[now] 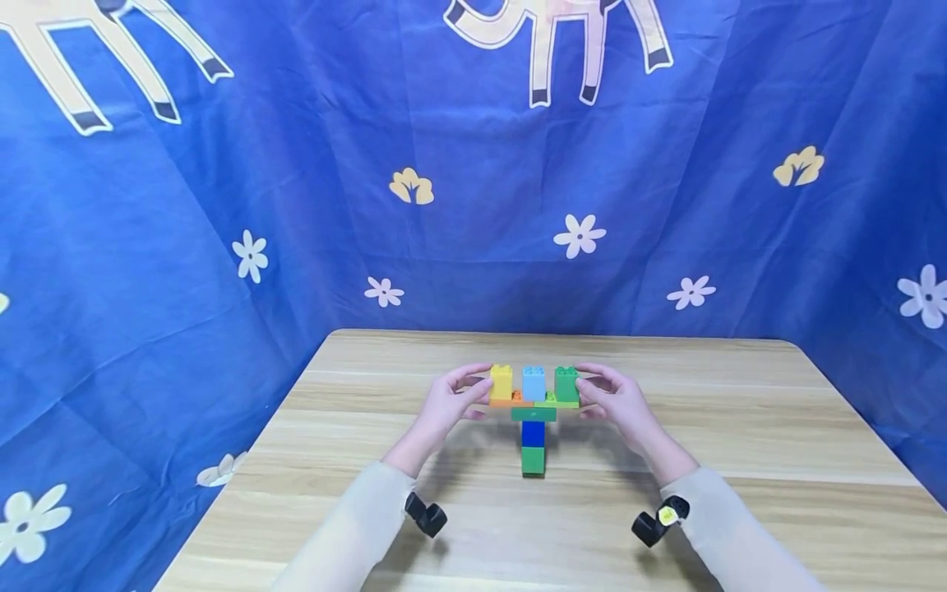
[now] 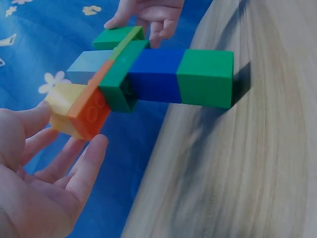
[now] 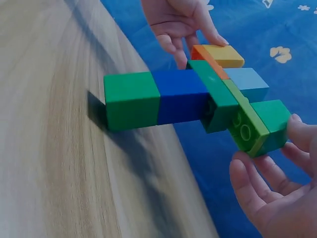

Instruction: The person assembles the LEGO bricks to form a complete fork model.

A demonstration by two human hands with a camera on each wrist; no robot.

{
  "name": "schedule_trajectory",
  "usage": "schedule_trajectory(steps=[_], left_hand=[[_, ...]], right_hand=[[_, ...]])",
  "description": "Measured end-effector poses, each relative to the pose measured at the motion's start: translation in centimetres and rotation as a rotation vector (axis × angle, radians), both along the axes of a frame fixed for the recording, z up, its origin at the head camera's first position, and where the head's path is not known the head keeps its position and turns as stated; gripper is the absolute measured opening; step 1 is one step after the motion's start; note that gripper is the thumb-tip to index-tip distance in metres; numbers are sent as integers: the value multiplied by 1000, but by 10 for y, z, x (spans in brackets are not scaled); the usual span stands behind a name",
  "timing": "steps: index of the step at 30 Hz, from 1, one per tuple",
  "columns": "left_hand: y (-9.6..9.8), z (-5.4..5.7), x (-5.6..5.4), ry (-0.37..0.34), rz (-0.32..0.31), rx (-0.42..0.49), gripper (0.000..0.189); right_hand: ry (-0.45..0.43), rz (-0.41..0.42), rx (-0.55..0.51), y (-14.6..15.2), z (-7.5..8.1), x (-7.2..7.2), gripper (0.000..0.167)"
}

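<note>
A tower of toy building bricks stands upright at the middle of the table. From its base rise a green brick [image 1: 533, 460], a dark blue brick [image 3: 179, 96] and a wider green brick [image 2: 124, 74]. Across that lie an orange plate [image 2: 90, 113] and a lime plate [image 3: 242, 119], end to end. Yellow [image 1: 501, 382], light blue [image 1: 533, 383] and green [image 1: 566, 384] bricks sit on top in a row. My left hand [image 1: 453, 397] pinches the yellow brick at the left end, thumb in front. Opposite, my right hand [image 1: 617, 400] pinches the top green brick.
The wooden table [image 1: 355, 427] extends around the tower on all sides. Behind it hangs a blue cloth [image 1: 488, 271] printed with flowers and animals. A small black device [image 1: 426, 515] is strapped at each sleeve cuff.
</note>
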State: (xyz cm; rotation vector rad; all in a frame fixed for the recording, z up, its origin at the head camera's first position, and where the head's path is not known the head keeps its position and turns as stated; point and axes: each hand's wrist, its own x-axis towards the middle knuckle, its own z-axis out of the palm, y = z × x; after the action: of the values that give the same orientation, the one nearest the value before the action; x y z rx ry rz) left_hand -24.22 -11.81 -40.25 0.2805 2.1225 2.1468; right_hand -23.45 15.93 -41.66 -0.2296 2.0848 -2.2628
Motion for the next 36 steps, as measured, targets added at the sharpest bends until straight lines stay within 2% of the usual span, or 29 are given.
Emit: schedule_trajectory(steps=[5,11,18,26,36], left_hand=[[4,-9,-11,-20,17,12,40],[7,-20,-20,-50,-17,-4,44],[12,-30,-28,-146,-10,-25,48],[20,-40,-31,-186,8,-140,50],[29,-48,-33,-223,39,-184,48]], right_hand=[[-23,-14,9,0,-8,-9,48],[-69,-19,-1,1,-18,-16,48],[-127,-16,11,1,-28,-23,48],[-193,-2,55,3,-43,-31,52],[-237,0,82,4,-48,-33,51]])
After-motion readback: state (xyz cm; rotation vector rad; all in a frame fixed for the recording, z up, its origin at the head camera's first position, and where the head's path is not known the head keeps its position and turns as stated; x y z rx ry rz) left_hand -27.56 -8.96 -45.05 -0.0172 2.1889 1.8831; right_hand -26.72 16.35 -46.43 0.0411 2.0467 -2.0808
